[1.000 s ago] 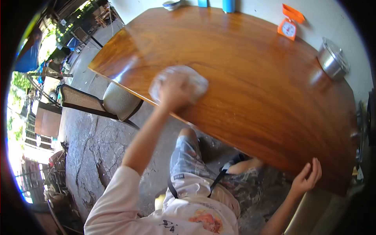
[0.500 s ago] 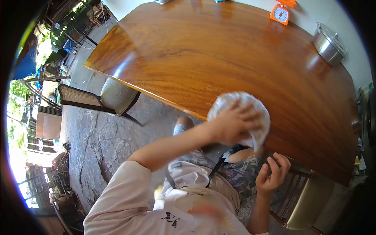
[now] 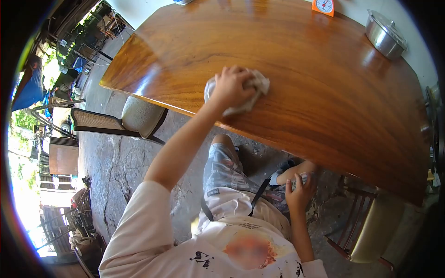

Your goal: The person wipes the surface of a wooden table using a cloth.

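Note:
My left hand (image 3: 232, 88) presses a crumpled whitish cloth (image 3: 262, 84) onto the glossy wooden table (image 3: 296, 116), near its front edge. The fingers are curled over the cloth, which sticks out on both sides of the hand. Beside my right leg, below the table edge, my right hand (image 3: 300, 191) hangs with its fingers loosely apart and nothing visible in it.
An orange kitchen scale (image 3: 323, 6) and a lidded metal pot (image 3: 385, 36) stand along the table's far side. One chair (image 3: 139, 118) is at the left of the table, another (image 3: 378, 227) at the lower right. The concrete floor (image 3: 139, 171) is cracked.
My left hand has slid the cloth leftward and farther in over the tabletop. My right hand has lowered away from the table edge toward my leg.

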### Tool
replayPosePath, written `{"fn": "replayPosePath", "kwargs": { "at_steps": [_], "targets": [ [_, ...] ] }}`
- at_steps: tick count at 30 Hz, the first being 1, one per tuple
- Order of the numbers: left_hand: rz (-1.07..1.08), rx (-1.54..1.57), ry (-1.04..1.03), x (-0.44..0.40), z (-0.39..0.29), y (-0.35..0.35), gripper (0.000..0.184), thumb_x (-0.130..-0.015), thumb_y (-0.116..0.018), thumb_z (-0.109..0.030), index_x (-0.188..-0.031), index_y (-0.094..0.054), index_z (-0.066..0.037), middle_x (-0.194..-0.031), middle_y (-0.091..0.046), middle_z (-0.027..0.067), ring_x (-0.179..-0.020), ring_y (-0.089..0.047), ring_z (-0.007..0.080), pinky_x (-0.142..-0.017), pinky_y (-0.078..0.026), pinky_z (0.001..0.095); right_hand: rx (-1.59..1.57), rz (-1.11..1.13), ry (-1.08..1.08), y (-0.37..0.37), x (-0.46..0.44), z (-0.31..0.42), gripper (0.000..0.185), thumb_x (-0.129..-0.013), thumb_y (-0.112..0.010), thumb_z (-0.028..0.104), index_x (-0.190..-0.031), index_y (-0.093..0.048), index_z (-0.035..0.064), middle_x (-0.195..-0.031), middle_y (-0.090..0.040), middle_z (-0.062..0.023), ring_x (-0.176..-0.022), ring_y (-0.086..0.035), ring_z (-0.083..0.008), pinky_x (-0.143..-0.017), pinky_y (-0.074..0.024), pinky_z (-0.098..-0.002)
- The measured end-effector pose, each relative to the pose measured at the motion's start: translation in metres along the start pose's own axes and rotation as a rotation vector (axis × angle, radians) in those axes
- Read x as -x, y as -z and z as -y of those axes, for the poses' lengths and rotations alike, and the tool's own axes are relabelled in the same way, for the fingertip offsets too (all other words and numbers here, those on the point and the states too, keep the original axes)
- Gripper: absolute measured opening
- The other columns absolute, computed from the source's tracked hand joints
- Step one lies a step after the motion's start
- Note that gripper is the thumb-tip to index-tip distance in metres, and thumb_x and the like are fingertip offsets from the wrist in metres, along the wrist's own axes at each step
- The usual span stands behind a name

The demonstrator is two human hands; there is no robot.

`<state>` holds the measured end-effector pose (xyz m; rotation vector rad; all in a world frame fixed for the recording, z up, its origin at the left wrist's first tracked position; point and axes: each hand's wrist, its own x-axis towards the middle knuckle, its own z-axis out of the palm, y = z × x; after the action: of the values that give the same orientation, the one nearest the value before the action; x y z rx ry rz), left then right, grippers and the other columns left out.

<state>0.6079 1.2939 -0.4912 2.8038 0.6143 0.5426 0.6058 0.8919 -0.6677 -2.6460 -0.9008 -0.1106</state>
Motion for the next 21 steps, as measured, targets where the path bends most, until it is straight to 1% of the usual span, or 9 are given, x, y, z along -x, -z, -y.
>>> {"fn": "replayPosePath", "kwargs": {
  "at_steps": [3,4,6,7,9,14,17,18,21],
  "targets": [
    [0.096,0.018,-0.048,-0.006,-0.007,-0.002,0.046,-0.075,-0.080,-0.034,-0.119,-0.075,-0.023,-0.133,-0.063,0.0072,-0.129,-0.052,0.0363,-0.105,-0.043,0.0583,0.128,0.169,-0.237,-0.014,0.006,-0.007,0.058,-0.086,-0.074,0.045,-0.136,-0.062,0.0191,-0.150,-0.042,-0.0278,-0.135,-0.041,-0.0571,-0.106,-0.0359,-0.0692],
    [0.081,0.062,-0.157,0.012,-0.020,-0.003,0.046,-0.074,-0.081,-0.033,-0.119,-0.075,-0.024,-0.132,-0.064,0.0064,-0.129,-0.052,0.0360,-0.106,-0.042,0.0572,0.151,0.220,-0.321,-0.016,0.004,-0.008,0.064,-0.085,-0.073,0.047,-0.141,-0.059,0.0203,-0.154,-0.038,-0.0298,-0.137,-0.038,-0.0592,-0.107,-0.0339,-0.0710],
    [0.051,0.068,-0.161,0.006,-0.019,-0.003,0.043,-0.074,-0.080,-0.031,-0.117,-0.076,-0.024,-0.131,-0.064,0.0051,-0.128,-0.053,0.0354,-0.106,-0.041,0.0560,0.166,0.248,-0.349,-0.019,0.004,-0.010,0.065,-0.085,-0.072,0.049,-0.142,-0.057,0.0206,-0.154,-0.038,-0.0319,-0.138,-0.036,-0.0604,-0.106,-0.0341,-0.0707],
    [0.045,0.076,-0.151,0.012,-0.016,-0.004,0.042,-0.075,-0.080,-0.031,-0.115,-0.076,-0.023,-0.131,-0.065,0.0045,-0.127,-0.053,0.0351,-0.107,-0.041,0.0554,0.178,0.276,-0.358,-0.020,0.012,-0.010,0.066,-0.086,-0.071,0.050,-0.143,-0.056,0.0207,-0.154,-0.038,-0.0329,-0.139,-0.035,-0.0609,-0.106,-0.0343,-0.0705],
    [0.024,-0.006,0.038,-0.018,0.005,0.004,0.041,-0.074,-0.080,-0.028,-0.115,-0.077,-0.024,-0.130,-0.065,0.0036,-0.127,-0.053,0.0346,-0.107,-0.040,0.0554,0.199,0.341,-0.368,-0.021,0.011,-0.008,0.065,-0.087,-0.070,0.050,-0.143,-0.056,0.0204,-0.156,-0.035,-0.0334,-0.140,-0.034,-0.0615,-0.106,-0.0345,-0.0706],
    [0.077,0.163,-0.386,0.033,-0.023,0.005,0.035,-0.077,-0.076,-0.027,-0.110,-0.077,-0.019,-0.129,-0.067,0.0047,-0.122,-0.057,0.0359,-0.103,-0.045,0.0531,0.142,0.287,-0.323,-0.025,0.010,-0.015,0.065,-0.087,-0.068,0.049,-0.146,-0.055,0.0219,-0.158,-0.032,-0.0353,-0.141,-0.033,-0.0621,-0.106,-0.0350,-0.0704],
    [-0.048,0.013,-0.040,-0.006,0.011,-0.002,0.036,-0.073,-0.079,-0.022,-0.110,-0.077,-0.021,-0.125,-0.067,0.0028,-0.125,-0.058,0.0324,-0.107,-0.044,0.0507,0.164,0.323,-0.322,-0.025,0.011,-0.012,0.065,-0.087,-0.068,0.048,-0.145,-0.056,0.0220,-0.158,-0.032,-0.0364,-0.140,-0.035,-0.0616,-0.107,-0.0348,-0.0700],
    [-0.023,-0.009,-0.012,-0.010,0.013,0.001,0.036,-0.074,-0.079,-0.020,-0.110,-0.077,-0.021,-0.125,-0.068,0.0036,-0.126,-0.058,0.0319,-0.109,-0.042,0.0505,0.183,0.335,-0.331,-0.026,0.007,-0.007,0.064,-0.086,-0.068,0.048,-0.144,-0.057,0.0216,-0.157,-0.032,-0.0368,-0.140,-0.035,-0.0616,-0.108,-0.0348,-0.0695],
    [0.059,0.239,-0.432,0.022,-0.019,-0.001,0.033,-0.079,-0.076,-0.022,-0.111,-0.077,-0.019,-0.126,-0.068,0.0070,-0.123,-0.058,0.0357,-0.107,-0.044,0.0515,0.165,0.295,-0.299,-0.021,0.004,-0.009,0.062,-0.087,-0.067,0.047,-0.142,-0.060,0.0204,-0.156,-0.033,-0.0375,-0.139,-0.036,-0.0619,-0.110,-0.0342,-0.0680]
  ]
}}
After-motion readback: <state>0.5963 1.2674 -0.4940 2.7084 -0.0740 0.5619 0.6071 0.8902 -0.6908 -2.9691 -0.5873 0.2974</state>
